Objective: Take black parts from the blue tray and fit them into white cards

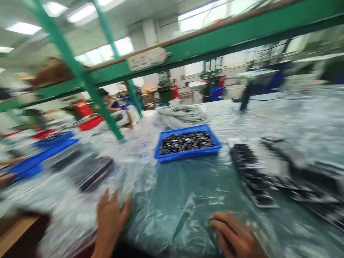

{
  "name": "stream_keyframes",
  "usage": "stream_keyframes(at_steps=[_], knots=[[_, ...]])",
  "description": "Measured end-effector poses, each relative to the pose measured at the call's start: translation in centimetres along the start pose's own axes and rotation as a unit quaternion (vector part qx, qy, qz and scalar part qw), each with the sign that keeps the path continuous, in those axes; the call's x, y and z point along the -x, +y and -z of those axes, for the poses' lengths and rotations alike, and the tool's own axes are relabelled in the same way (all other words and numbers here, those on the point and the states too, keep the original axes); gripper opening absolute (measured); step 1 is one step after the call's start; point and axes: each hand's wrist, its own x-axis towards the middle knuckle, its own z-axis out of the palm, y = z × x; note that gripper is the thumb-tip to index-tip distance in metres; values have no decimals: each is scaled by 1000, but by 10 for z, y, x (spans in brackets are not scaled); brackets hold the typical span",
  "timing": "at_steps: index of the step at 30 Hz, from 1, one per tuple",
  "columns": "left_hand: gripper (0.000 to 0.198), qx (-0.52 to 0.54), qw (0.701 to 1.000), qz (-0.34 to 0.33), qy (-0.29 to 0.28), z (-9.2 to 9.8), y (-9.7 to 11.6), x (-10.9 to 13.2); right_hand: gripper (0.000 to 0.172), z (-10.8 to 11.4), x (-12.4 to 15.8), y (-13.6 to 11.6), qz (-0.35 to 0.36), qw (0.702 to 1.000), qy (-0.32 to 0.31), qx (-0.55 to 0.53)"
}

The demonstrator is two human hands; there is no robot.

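Just in front of the blue tray [188,154], the plastic-covered table [177,193] lies bare and passable. Right of the tray, dark racks [252,175] block the way. Left of it stand another dark rack [91,172] and a slanting green post [107,118]. Behind it lies a cable coil [182,114].

tray [188,154] is showing blue, parts [186,141] in it black, plastic sheet [172,200] is reading clear teal-tinted, overhead frame [242,30] green

Blue tray [188,154] of dark parts [186,141]

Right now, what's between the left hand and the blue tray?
Head view, blurred: only crinkled plastic sheeting between left hand and blue tray.
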Motion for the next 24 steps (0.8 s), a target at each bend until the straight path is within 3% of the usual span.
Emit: stream_keyframes(at_steps=[1,2,4,6,8,9,13,16,17,20,22,24], knots=[[52,17,998,-31,58,-6,13,-7,31,0,-8,-3,-41,999,-28,8],[54,40,993,-87,65,-14,30,-13,37,0,-17,-2,-81,994,-75,9],[50,115,971,-209,38,-28,73,-21,50,5,-34,10,-165,970,-180,-9],[44,167,943,-288,-2,-41,114,-24,60,18,-50,32,-253,933,-256,-19],[41,194,927,-319,-27,-50,140,-23,62,43,-63,58,-340,902,-264,35],[40,203,925,-320,-33,-53,145,-23,60,58,-68,71,-352,901,-247,63],[37,236,930,-278,-39,-54,137,-23,44,132,-75,119,-338,920,-162,115],[39,245,937,-243,-54,-51,132,-22,47,170,-69,155,-408,889,-55,200],[40,244,939,-233,-60,-50,132,-22,53,174,-66,167,-434,870,-49,228],[43,236,944,-215,-82,-52,134,-24,60,159,-61,186,-490,828,-125,242],[44,227,947,-201,-105,-53,133,-24,59,134,-62,180,-468,839,-166,225],[45,218,948,-193,-125,-53,130,-24,60,106,-66,160,-406,870,-180,214]])
